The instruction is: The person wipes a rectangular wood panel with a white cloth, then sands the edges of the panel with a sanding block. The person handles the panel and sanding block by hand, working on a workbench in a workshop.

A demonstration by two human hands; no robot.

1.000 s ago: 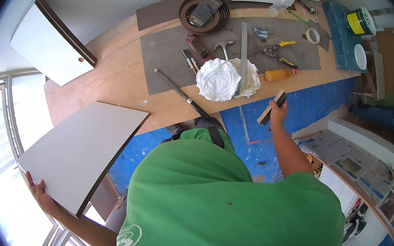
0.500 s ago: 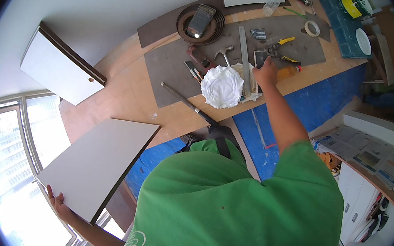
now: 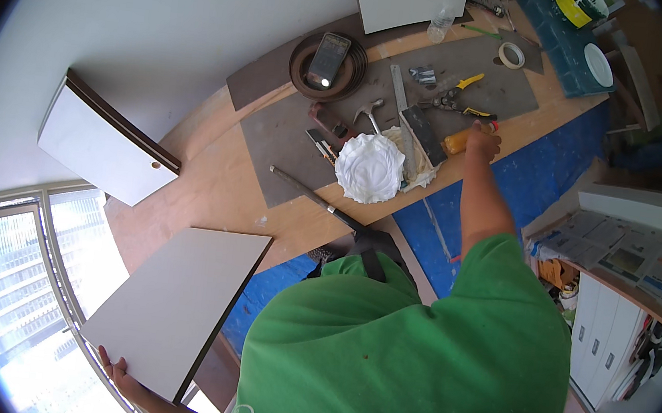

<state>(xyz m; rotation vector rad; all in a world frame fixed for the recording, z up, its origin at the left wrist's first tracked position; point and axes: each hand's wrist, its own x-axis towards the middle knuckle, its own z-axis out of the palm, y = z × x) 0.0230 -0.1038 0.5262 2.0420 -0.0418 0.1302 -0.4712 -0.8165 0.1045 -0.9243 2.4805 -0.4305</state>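
Note:
My left hand [image 3: 118, 368] grips the lower edge of a white panel [image 3: 183, 304] with a dark side edge, which leans at the front left of the bench. At the bench's front right, my right hand [image 3: 483, 144] is closed over the neck end of a lying orange bottle [image 3: 456, 144] with a red cap; part of the bottle is hidden by the hand. Left of it lie a dark rectangular block [image 3: 424, 135], a metal ruler [image 3: 403, 101] and a crumpled white cloth bundle [image 3: 370, 169]. Beyond are yellow-handled pliers [image 3: 468, 81].
The wooden bench [image 3: 190, 167] holds a hammer [image 3: 370, 112], a dark rod [image 3: 301, 186], a roll of tape [image 3: 511, 56] and coiled edging [image 3: 301, 66] with a phone [image 3: 329, 59] on top. Another white panel [image 3: 108, 139] stands at left. Blue sheeting [image 3: 534, 159] covers the floor.
My right hand has left the dark block, which now lies by the ruler, and moved right to the orange bottle. My left hand still holds the panel. The view has shifted slightly.

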